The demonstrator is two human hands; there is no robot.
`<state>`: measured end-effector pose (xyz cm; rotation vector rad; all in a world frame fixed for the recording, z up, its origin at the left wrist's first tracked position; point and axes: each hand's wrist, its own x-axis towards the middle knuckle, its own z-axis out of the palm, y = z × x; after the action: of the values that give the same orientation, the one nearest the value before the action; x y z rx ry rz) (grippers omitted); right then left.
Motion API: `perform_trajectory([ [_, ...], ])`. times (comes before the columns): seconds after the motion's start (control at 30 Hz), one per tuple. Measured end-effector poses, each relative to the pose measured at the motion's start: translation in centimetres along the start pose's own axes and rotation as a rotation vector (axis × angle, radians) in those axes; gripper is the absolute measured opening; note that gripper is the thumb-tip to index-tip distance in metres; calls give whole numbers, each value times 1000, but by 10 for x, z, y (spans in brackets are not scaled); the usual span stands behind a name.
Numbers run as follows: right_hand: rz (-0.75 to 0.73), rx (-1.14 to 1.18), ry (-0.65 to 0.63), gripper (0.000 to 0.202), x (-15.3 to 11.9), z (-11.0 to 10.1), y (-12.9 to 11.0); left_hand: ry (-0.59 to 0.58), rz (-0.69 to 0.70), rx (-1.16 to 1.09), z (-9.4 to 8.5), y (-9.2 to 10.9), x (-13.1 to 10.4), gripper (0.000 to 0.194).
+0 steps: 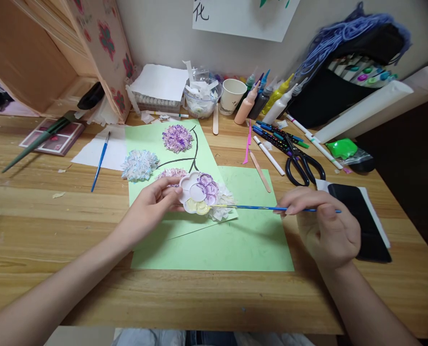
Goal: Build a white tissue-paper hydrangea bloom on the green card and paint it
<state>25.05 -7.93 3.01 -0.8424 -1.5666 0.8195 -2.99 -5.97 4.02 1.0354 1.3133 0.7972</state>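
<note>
My left hand (159, 198) pinches the rim of a small white flower-shaped paint palette (188, 188), whose wells hold purple and pale yellow paint. In my right hand (325, 228) is a thin blue paintbrush (257, 207), held level, its tip at the yellow well. Beneath the palette lie light green paper sheets (214, 250) with black drawn branches. A purple crinkled-paper flower (177, 138), a blue and white one (140, 165) and a pink one (172, 173) are on or beside the upper sheet. A whitish flower (223, 202) is partly hidden behind the palette.
Black scissors (302, 161), several pens and a wooden stick (260, 172) lie to the right, near a black case (361, 221). Behind stand a paper cup (232, 96), a bowl of scraps (202, 98) and paint bottles (248, 103). A second brush (100, 161) rests at left.
</note>
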Motion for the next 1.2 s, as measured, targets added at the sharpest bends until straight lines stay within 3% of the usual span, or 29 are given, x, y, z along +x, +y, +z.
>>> perform_trajectory([
  [0.43, -17, 5, -25, 33, -2, 1, -4, 20, 13, -9, -1, -1, -1, 37],
  [0.73, -56, -29, -127, 32, -4, 9, -2, 44, -11, 12, -1, -1, 1, 39],
  [1.2, -52, -26, -72, 32, -6, 6, 0, 42, -5, 21, -1, 3, -2, 39],
])
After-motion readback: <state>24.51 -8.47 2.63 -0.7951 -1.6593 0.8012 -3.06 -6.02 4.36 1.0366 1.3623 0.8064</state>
